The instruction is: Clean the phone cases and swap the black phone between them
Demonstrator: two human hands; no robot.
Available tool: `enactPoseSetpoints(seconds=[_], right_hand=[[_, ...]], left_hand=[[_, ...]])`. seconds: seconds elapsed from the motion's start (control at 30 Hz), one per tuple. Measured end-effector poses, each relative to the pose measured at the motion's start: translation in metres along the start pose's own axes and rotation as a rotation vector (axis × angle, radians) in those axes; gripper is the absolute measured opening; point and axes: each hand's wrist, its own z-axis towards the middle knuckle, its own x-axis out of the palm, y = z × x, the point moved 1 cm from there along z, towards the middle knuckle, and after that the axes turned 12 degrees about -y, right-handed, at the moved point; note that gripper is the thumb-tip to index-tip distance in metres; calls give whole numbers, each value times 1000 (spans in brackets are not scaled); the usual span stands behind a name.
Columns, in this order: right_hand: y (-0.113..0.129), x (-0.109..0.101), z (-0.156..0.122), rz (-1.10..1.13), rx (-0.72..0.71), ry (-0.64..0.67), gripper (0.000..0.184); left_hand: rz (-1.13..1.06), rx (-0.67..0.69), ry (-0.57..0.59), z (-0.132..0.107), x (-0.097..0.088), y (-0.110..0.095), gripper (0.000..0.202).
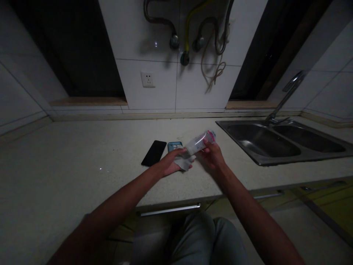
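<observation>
Clear plastic is lit by a faint gleam just right of the centre of the frame, where a pink-edged packet point(198, 144) is held above the worktop point(96, 147), tilted with its pink end toward the upper right. It is gripped near that end by the right hand point(213, 155), with the thumb laid on the near face and the fingers curled behind, probably so that the slack film is kept from folding over. A pale grey cloth point(184, 162) is draped across the loosely curled fingers of the left hand point(169, 164) and seems to be pinned there by the thumb; whether the packet's lower end is also pinched by that thumb cannot be told in the dim light. With the hands brought so close together, both items are presumably kept under control at once. Left of the centre, a black phone point(154, 153) is laid flat and slantwise, while just beside it a teal phone case point(171, 147) is partly covered by the left hand. Both are set within easy reach, perhaps for handling, and well apart from the steel sink point(270, 161) at the right of the frame, where splashes could be met.
</observation>
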Motion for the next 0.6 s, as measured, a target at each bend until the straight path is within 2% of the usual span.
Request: enactPoseSetpoints(seconds=[0.2,0.33,0.47,0.6], right_hand=[[3,6,-4,27,-40,-22,40],[1,9,-6,19,-16,-3,43],[-2,10,-8,-7,-17,2,43],[-4,9,-9,-51,-3,11,38]], left_hand=[[105,29,-13,-1,1,2,32],[205,104,-27,-2,4,5,40],[335,157,-71,-3,4,9,41],[427,168,-30,-5,2,13,41]])
